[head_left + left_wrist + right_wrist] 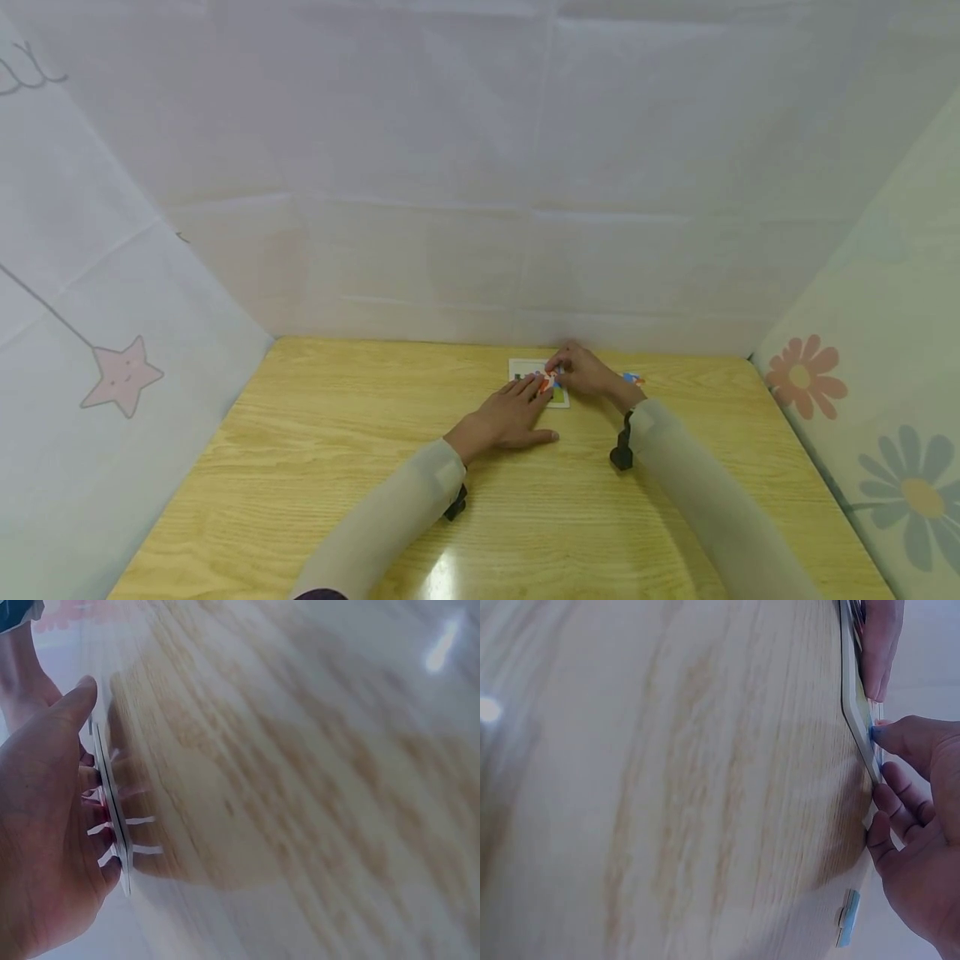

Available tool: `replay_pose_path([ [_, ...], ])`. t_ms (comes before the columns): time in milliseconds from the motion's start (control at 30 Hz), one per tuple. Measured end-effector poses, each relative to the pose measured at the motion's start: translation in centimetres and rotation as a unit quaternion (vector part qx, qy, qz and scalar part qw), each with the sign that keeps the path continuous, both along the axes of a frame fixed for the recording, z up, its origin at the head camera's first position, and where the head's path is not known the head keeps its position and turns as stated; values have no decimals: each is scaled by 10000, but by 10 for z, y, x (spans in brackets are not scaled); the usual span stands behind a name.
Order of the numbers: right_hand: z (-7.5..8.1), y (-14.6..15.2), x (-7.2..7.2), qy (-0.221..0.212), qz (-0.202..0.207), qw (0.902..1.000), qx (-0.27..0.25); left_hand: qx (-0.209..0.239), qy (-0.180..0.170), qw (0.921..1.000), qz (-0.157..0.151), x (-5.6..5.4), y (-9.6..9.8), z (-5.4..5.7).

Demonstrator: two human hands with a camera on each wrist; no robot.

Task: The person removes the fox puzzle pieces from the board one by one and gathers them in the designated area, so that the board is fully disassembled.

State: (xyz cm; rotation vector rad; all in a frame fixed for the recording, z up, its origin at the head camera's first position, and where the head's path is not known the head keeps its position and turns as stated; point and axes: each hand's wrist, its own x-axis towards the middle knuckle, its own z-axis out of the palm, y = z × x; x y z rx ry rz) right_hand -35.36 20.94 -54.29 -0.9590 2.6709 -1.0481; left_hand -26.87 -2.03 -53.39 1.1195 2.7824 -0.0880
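Observation:
A small flat jigsaw board (560,404) with a white border and a colourful picture lies near the table's back edge. Spread flat, my left hand (513,419) rests its fingertips on the picture, thumb out on the wood. My right hand (588,372) bends over the board's right side, thumb and fingers pinching a small jigsaw piece with blue on it, mostly hidden by the fingers. The right wrist view has the thumb (904,739) on that blue bit, with other fingers curled by the board's edge. Past my right wrist lies a loose blue jigsaw piece (633,379).
The wooden table (337,433) spreads out to the left and in front of the board. A pale cloth wall (420,250) rises right behind the table's back edge, and printed cloth walls stand on both sides.

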Motion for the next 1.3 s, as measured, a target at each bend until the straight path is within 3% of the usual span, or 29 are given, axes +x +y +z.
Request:
replay_pose_path([
  [533, 4, -3, -2, 299, -178, 9992, 200, -30, 20, 10000, 10, 0, 0, 1],
  [867, 4, -4, 2, -93, -571, 9983, -112, -19, -16, 10000, -5, 1, 0, 2],
  [1300, -2, -2, 1, 38, -842, 9964, -120, 9, -50, 10000, 44, 0, 0, -2],
])
